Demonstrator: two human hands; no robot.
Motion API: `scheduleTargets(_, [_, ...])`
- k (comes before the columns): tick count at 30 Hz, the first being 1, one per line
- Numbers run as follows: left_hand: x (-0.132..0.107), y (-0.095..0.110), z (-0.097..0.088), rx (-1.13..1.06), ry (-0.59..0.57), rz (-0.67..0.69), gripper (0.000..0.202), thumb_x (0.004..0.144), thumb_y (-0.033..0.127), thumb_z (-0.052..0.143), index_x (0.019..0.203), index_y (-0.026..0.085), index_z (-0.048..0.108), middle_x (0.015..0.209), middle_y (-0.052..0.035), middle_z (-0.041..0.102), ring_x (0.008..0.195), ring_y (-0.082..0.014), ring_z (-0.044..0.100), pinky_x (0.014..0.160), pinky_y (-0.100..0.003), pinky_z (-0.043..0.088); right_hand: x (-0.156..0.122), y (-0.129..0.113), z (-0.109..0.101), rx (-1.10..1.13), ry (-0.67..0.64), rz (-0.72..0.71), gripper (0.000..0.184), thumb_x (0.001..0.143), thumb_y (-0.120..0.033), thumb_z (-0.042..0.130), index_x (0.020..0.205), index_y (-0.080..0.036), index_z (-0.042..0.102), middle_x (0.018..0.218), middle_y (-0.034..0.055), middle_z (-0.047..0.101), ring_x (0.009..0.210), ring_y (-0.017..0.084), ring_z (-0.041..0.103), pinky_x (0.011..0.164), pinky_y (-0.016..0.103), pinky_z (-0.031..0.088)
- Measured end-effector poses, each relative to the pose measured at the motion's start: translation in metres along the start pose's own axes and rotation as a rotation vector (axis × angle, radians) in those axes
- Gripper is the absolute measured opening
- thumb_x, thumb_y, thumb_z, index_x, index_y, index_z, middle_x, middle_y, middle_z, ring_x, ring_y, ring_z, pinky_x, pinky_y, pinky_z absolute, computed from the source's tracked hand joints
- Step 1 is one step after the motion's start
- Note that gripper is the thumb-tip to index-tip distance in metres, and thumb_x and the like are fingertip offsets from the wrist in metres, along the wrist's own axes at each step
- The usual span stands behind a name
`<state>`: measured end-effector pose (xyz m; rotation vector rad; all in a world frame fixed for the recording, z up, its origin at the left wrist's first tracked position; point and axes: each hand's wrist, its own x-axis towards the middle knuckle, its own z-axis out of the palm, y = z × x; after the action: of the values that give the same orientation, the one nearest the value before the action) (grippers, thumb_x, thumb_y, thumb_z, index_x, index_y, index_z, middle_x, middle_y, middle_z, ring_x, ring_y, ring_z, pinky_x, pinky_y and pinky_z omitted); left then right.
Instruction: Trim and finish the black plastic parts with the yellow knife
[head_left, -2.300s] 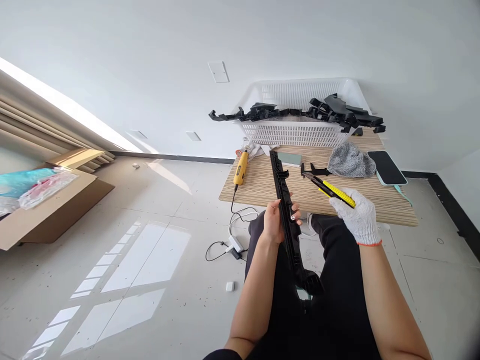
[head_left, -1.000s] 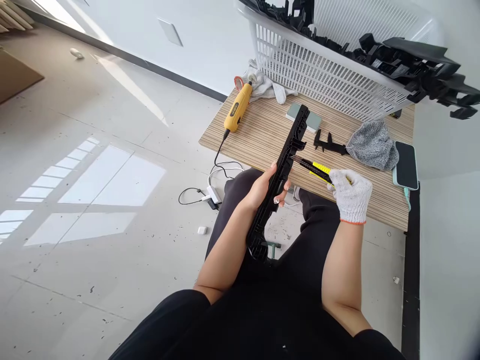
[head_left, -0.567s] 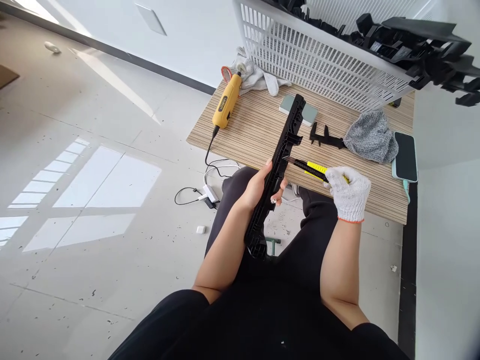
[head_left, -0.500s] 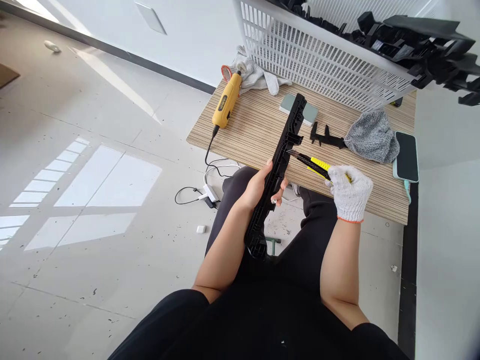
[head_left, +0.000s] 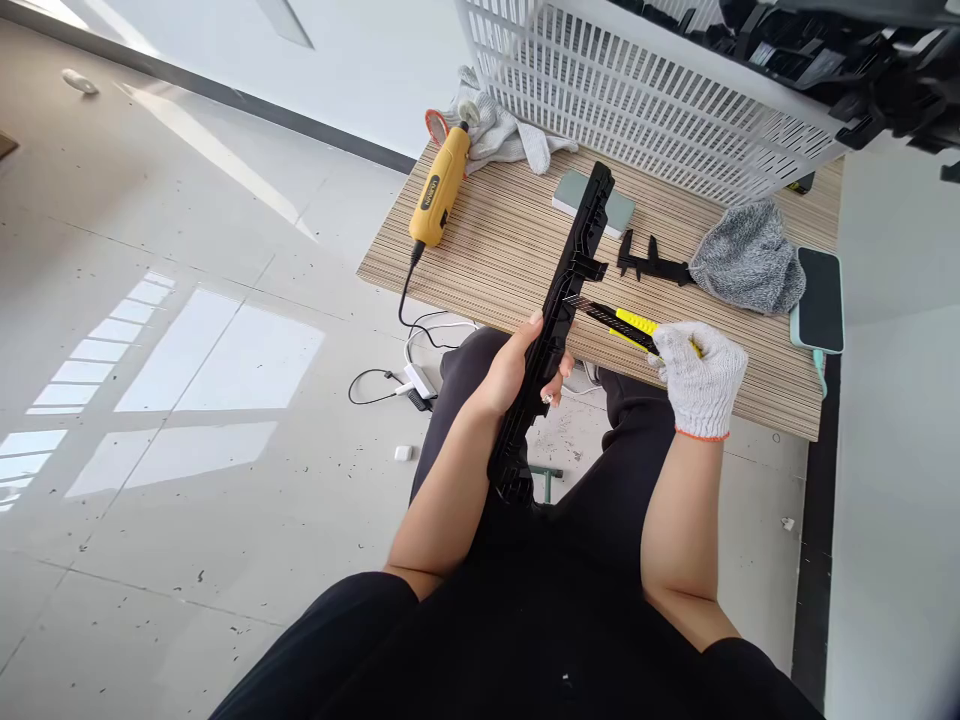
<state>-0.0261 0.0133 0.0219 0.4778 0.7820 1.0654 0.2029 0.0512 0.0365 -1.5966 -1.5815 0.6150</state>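
A long black plastic part (head_left: 556,325) slants up from my lap past the table's near edge. My left hand (head_left: 517,370), bare, grips it around the middle, thumb on the near side and fingertips showing on the other. In a white knitted glove, my right hand (head_left: 701,375) is closed around a yellow and black utility knife (head_left: 622,322). The knife's blade is out and its tip meets the right side of the black part, just below a protruding bracket. The glove hides most of the knife's handle.
On the wooden table (head_left: 510,255) lie a yellow rotary tool (head_left: 441,190), gloves (head_left: 510,135), a grey-green box (head_left: 619,210), black calipers (head_left: 652,262), a grey cloth (head_left: 750,258) and a phone (head_left: 819,300). A white basket (head_left: 645,105) full of black parts stands behind. Cables (head_left: 412,385) trail on the floor.
The knife tip has shifted slightly left onto the black part. Both grips stay the same, and the whole view has tilted a little.
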Motion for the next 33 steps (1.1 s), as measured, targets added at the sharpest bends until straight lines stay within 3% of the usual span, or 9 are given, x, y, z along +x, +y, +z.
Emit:
scheduleTargets(8, [0.001,-0.003,-0.003,0.022,-0.002,0.006,0.055,0.099,0.064,0.054,0.123,0.016,0.064,0.063,0.0028,0.065,0.035,-0.0109,0.049,0.040,-0.026,0.052,0.005,-0.012,-0.005,-0.025,-0.100,0.084,0.040,0.091,-0.058,0.069,0.075,-0.021,0.072,0.057,0.0015,0.065,0.058,0.019,0.071,0.048,0.026,0.046])
scheduleTargets(15, [0.003,-0.005,-0.006,-0.010,-0.050,0.041,0.050,0.099,0.061,0.056,0.122,0.017,0.063,0.064,0.0027,0.069,0.035,-0.0117,0.051,0.041,-0.026,0.051,0.008,-0.018,-0.009,-0.024,-0.158,0.174,0.039,0.091,-0.056,0.070,0.074,-0.021,0.069,0.053,0.0010,0.063,0.045,0.015,0.058,0.043,0.026,0.040])
scheduleTargets(19, [0.002,-0.005,-0.005,0.019,-0.025,0.032,0.054,0.098,0.063,0.056,0.124,0.017,0.062,0.063,0.0024,0.068,0.034,-0.0121,0.051,0.040,-0.027,0.051,0.010,-0.022,-0.012,0.028,-0.221,0.256,0.041,0.088,-0.055,0.076,0.072,-0.018,0.068,0.051,0.0009,0.060,0.042,0.011,0.052,0.042,0.024,0.036])
scheduleTargets(27, [0.000,-0.002,0.000,0.034,0.023,0.017,0.055,0.097,0.064,0.059,0.125,0.017,0.063,0.063,0.0022,0.069,0.034,-0.0127,0.052,0.040,-0.028,0.052,0.022,-0.030,-0.019,0.161,-0.400,0.520,0.041,0.087,-0.055,0.080,0.086,-0.015,0.070,0.058,0.0031,0.060,0.046,0.011,0.053,0.036,0.021,0.027])
scheduleTargets(33, [0.000,-0.003,0.000,0.016,0.016,0.031,0.052,0.096,0.063,0.061,0.122,0.017,0.063,0.063,0.0026,0.068,0.034,-0.0124,0.052,0.040,-0.027,0.051,0.020,-0.030,-0.021,0.129,-0.420,0.472,0.034,0.089,-0.047,0.078,0.080,-0.016,0.067,0.056,0.0026,0.061,0.042,0.008,0.047,0.036,0.020,0.031])
